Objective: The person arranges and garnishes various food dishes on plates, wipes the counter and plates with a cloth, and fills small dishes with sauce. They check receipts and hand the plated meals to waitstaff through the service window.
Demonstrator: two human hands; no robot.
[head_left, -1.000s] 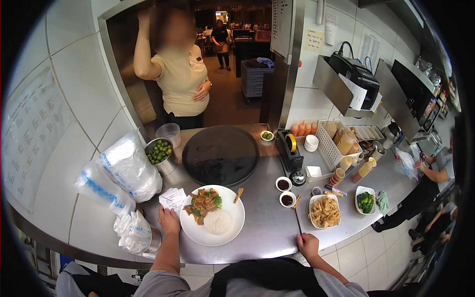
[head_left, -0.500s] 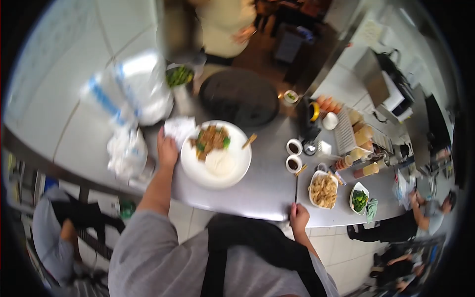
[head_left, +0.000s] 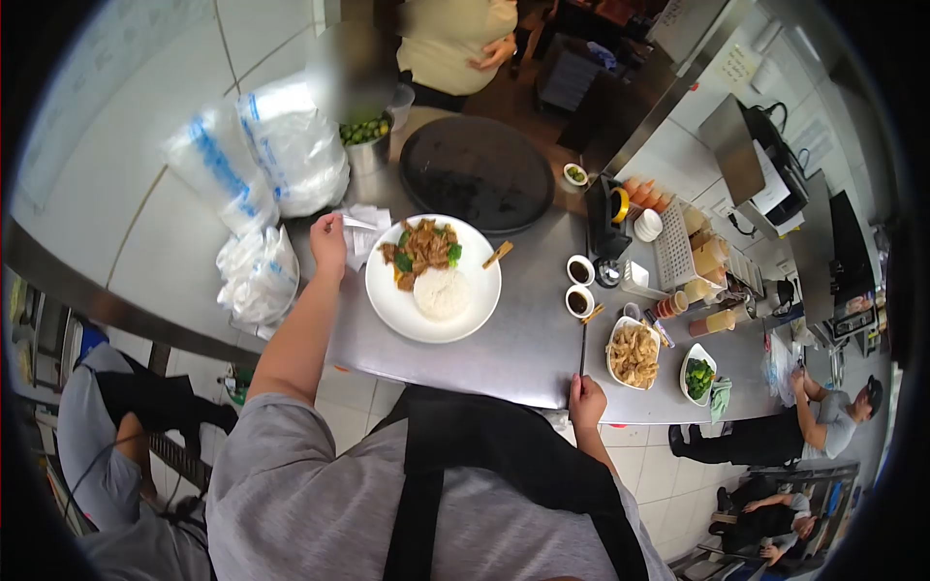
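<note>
My left hand is closed at the counter's left, its fingertips pinching the edge of a white paper slip. To the right of that hand lies a round white plate with a mound of white rice and a stir-fry of brown meat and greens. My right hand is closed at the counter's front edge around a thin dark stick, whose kind I cannot make out. Beyond the stick are two small cups of dark sauce and a bowl of pale brown food pieces.
Plastic-wrapped packs stand left, beside a metal container of green pieces. A dark round board lies behind the plate. Sauce bottles, a white basket and a bowl of greens are right. People stand around.
My left hand has lifted from the counter beside the plate and closed at the paper slip. The view has shifted slightly. My right hand stays closed on the stick.
</note>
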